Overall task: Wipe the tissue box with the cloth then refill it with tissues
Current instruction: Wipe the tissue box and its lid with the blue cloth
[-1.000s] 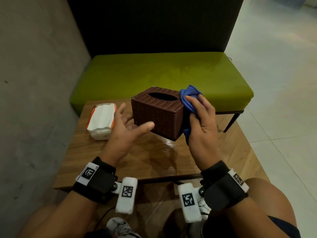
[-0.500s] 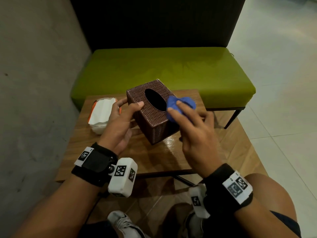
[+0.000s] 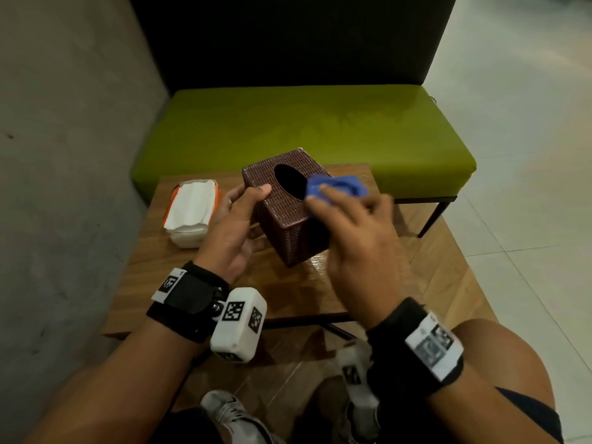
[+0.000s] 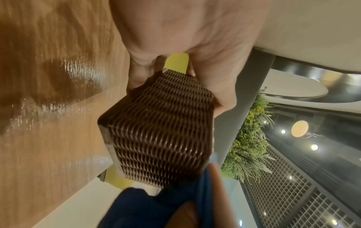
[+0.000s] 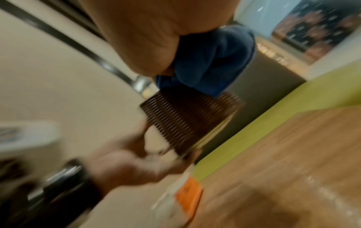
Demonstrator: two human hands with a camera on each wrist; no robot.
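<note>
A brown woven tissue box (image 3: 288,216) (image 4: 162,138) (image 5: 187,120) is held tilted above the wooden table (image 3: 288,293), its oval opening facing up toward me. My left hand (image 3: 235,225) grips its left side, thumb on the top edge. My right hand (image 3: 349,216) holds a bunched blue cloth (image 3: 336,185) (image 5: 209,61) (image 4: 148,206) and presses it on the box's top beside the opening. A pack of white tissues (image 3: 192,209) (image 5: 175,199) with orange sides lies on the table to the left of the box.
A green padded bench (image 3: 304,136) with a dark back stands just behind the table. A grey wall (image 3: 64,155) runs along the left. Pale floor tiles lie to the right. My knees and shoes sit under the table's near edge.
The box was rotated and tilted by the left hand, which now grips it. The right hand moved the cloth from the box's right side onto its top.
</note>
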